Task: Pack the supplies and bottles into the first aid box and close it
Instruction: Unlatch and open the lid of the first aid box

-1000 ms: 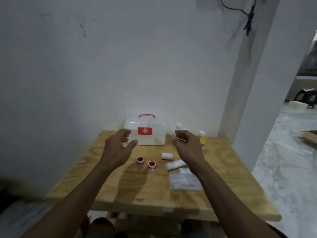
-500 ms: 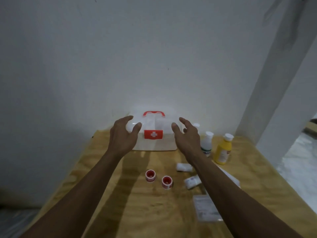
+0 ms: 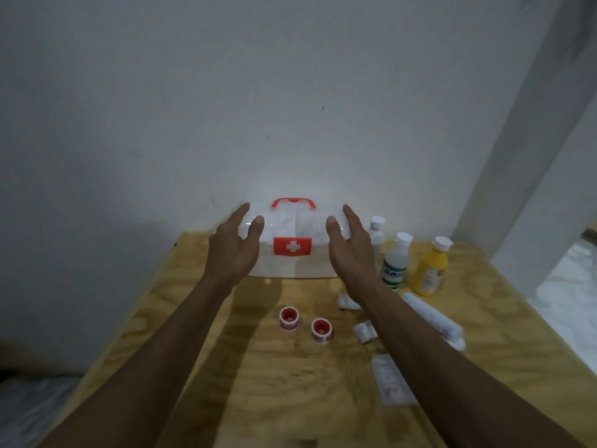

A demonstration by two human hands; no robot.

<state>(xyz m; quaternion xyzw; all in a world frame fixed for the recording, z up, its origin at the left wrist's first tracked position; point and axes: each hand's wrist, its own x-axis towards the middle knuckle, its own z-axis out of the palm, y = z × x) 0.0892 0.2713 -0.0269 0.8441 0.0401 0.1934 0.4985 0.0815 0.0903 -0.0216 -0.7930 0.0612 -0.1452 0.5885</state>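
Plywood table (image 3: 200, 318) stands against a white wall (image 3: 226, 108), with both bare arms reaching across it from the near edge. Left hand (image 3: 234, 250) is spread, fingers apart, at the left end of the first aid box (image 3: 292, 270); whether it touches the lid I cannot tell. That box sits at the far middle of the table against the wall, lid down, with a red handle (image 3: 293, 203) on top and a red latch (image 3: 292, 246) bearing a white cross on its front. Nearer, 2 red-and-white tape rolls (image 3: 289, 318) lie side by side between the forearms. Right hand (image 3: 350, 250) is likewise spread and holds nothing, at the box's right end. Small white bandage rolls (image 3: 364, 331) lie just beside the right forearm, and a flat clear packet (image 3: 389, 381) lies nearer still. Right of the box stand 3 bottles: a white one (image 3: 376, 232) farthest, a white bottle with a green label (image 3: 395, 263), then a yellow bottle (image 3: 431, 273). A long white roll (image 3: 433, 318) lies near the yellow bottle.
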